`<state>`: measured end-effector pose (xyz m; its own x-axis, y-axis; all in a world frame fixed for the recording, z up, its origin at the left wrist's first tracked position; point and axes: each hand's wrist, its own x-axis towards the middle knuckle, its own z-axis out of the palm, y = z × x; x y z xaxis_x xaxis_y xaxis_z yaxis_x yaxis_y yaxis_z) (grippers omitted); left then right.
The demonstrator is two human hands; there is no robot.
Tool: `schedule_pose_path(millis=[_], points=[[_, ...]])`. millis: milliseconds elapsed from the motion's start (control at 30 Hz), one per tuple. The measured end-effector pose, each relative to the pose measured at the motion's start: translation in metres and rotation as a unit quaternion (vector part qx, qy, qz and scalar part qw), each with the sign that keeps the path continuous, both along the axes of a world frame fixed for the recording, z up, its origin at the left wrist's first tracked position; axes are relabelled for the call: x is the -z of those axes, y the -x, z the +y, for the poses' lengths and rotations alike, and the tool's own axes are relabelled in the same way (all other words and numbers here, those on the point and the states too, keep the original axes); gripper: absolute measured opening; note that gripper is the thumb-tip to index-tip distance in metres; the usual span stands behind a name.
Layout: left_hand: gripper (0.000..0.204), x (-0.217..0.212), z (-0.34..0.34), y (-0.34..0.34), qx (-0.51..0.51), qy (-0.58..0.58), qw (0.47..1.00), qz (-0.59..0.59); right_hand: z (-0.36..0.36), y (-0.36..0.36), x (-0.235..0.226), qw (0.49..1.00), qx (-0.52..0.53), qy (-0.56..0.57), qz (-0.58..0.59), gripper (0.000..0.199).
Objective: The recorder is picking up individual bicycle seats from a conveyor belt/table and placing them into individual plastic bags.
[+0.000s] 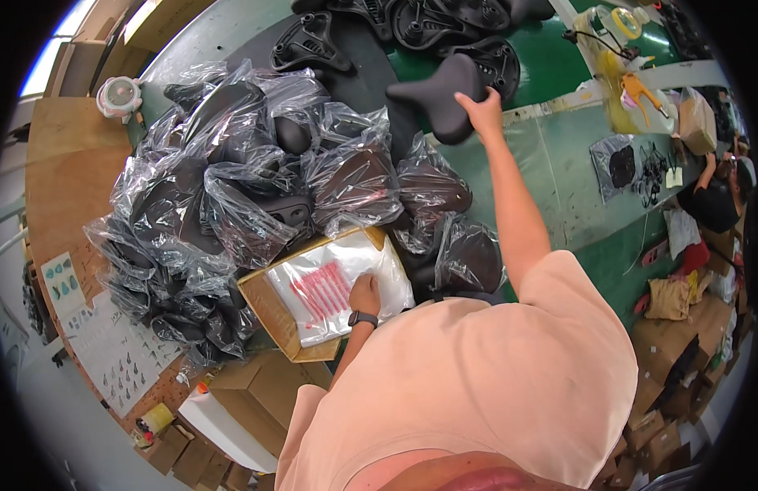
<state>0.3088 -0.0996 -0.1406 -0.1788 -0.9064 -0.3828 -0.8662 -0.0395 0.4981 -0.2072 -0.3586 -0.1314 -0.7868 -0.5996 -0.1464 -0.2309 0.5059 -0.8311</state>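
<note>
My right hand (483, 110) is stretched far out in front of me. Its fingers are closed around the edge of a black bike seat (441, 94). The seat has no bag on it, and I hold it up over the green desk (551, 164). Just past that hand lie more bare black seats (412, 24), close together.

My left hand (365, 295) is near my body. It lies flat, palm down, on a stack of clear plastic bags (338, 282) with red print. The fingers look loose and are not gripping anything. I wear a dark watch (363, 318) on that wrist. The bags sit inside an open cardboard box (268, 307), and the box is right under my left hand.

Between my two hands, and off to the left of them, there is a big pile of seats in clear bags (256, 188). The pile touches the far side of the box.

Far off to the right of my right hand, another person (715, 196) in a dark top is at the desk. Near that person lies a small bag with dark parts (620, 164).
</note>
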Motion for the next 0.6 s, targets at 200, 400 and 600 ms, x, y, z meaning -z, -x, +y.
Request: schedule_pose_path(millis=[200, 400, 600], points=[[0.022, -0.008, -0.013, 0.011, 0.030, -0.009, 0.999, -0.007, 0.233, 0.035, -0.013, 0.992, 0.040, -0.117, 0.032, 0.096], [0.023, 0.003, 0.013, -0.034, -0.251, -0.124, 0.934, 0.224, 0.242, -0.031, -0.080, 0.896, -0.274, -0.191, 0.294, 0.103], [0.027, -0.042, 0.024, -0.033, -0.256, -0.094, 0.924, 0.268, 0.225, -0.039, 0.029, 0.810, -0.289, -0.265, 0.436, 0.096]])
